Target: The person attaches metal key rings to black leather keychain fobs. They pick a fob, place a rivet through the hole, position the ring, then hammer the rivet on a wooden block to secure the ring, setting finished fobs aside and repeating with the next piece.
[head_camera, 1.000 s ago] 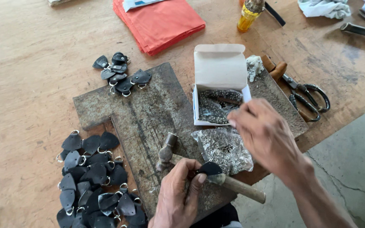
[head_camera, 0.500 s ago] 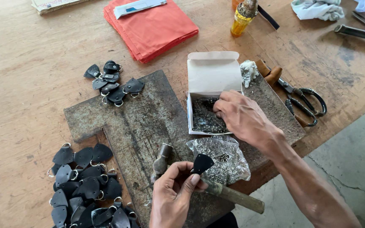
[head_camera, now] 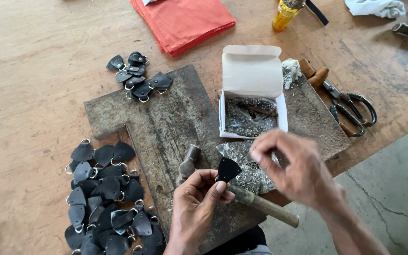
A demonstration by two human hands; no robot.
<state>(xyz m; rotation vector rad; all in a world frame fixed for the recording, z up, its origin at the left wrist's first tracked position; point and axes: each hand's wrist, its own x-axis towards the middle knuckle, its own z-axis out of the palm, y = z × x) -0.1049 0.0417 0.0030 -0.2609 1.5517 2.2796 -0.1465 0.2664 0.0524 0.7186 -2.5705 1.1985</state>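
Observation:
My left hand (head_camera: 195, 202) pinches a small black leather tab (head_camera: 228, 169) upright above a worn metal block (head_camera: 166, 127). My right hand (head_camera: 294, 167) hovers just right of the tab, thumb and fingers pinched together; whether something tiny is between them I cannot tell. Behind it an open white cardboard box (head_camera: 251, 75) holds many small silver metal pieces. A hammer (head_camera: 256, 204) lies on the block under my hands, beside a plastic bag of silver pieces (head_camera: 242, 156).
A large heap of black leather tabs with rings (head_camera: 105, 198) lies at the left, a smaller heap (head_camera: 135, 78) behind the block. Folded orange cloth (head_camera: 182, 21), a yellow bottle (head_camera: 284, 14) and scissors (head_camera: 350, 111) sit farther back. The table edge runs at right.
My right hand has come out of the white box and moved down toward the tab in my left hand. The left hand keeps holding the tab.

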